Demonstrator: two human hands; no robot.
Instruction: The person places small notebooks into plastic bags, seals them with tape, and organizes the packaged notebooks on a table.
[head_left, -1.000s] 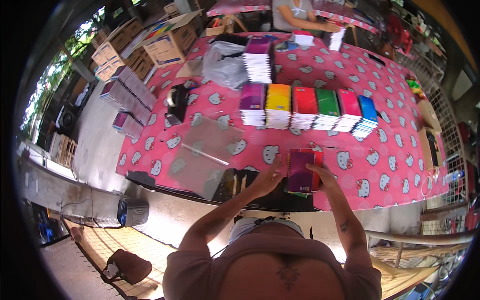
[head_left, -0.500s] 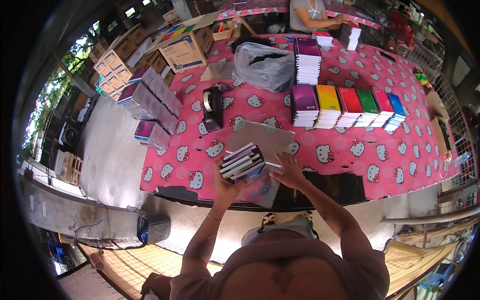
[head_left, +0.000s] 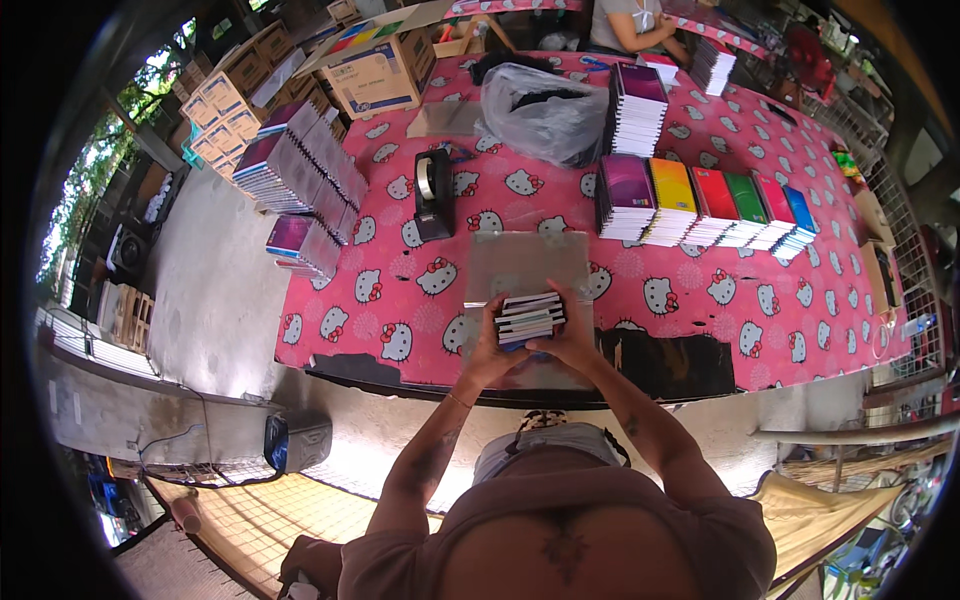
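I hold a small stack of thin notebooks (head_left: 529,318) with both hands, spines and page edges facing me. My left hand (head_left: 487,347) grips its left side and my right hand (head_left: 571,343) grips its right side. The stack hovers over a clear plastic sheet or bag (head_left: 527,264) lying flat on the pink patterned tablecloth (head_left: 420,300) near the table's front edge.
A row of coloured notebook stacks (head_left: 700,205) lies to the right, a taller stack (head_left: 636,108) behind it. A black tape dispenser (head_left: 433,192), a grey plastic bag (head_left: 540,110), cardboard boxes (head_left: 385,70) and more notebook piles (head_left: 300,170) sit left. Another person (head_left: 630,20) stands at the far side.
The notebooks went from a bundle held upright at the right, over to the plastic sheet. Now both hands hold them squared up as a flat stack in front of me.
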